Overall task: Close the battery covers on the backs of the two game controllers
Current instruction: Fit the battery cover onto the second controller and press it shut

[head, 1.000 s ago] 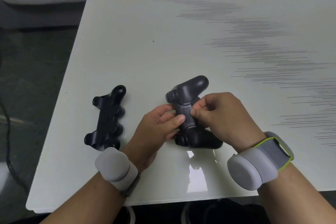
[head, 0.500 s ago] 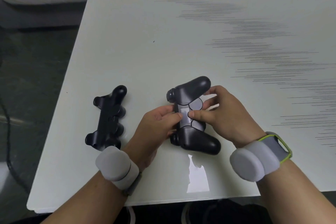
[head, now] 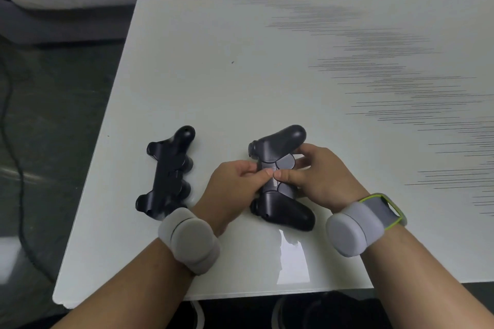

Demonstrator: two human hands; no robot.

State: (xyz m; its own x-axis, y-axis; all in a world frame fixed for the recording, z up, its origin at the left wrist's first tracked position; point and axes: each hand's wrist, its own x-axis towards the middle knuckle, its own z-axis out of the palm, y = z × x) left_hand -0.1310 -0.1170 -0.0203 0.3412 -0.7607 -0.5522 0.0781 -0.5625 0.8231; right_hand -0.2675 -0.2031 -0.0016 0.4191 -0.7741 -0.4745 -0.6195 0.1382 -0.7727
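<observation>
Together our left hand (head: 235,187) and right hand (head: 320,176) clasp the near controller (head: 280,176), back up on the worktop (head: 240,83), both thumbs pressing its battery cover (head: 268,167). Just left, the second controller (head: 167,172) lies untouched.

Right hand (head: 318,176) opened from bunched fingers over the cover (head: 270,173) a second ago; now thumb presses it beside left thumb. Gray controller (head: 280,181) rotated slightly, back plate more exposed at frame center.
</observation>
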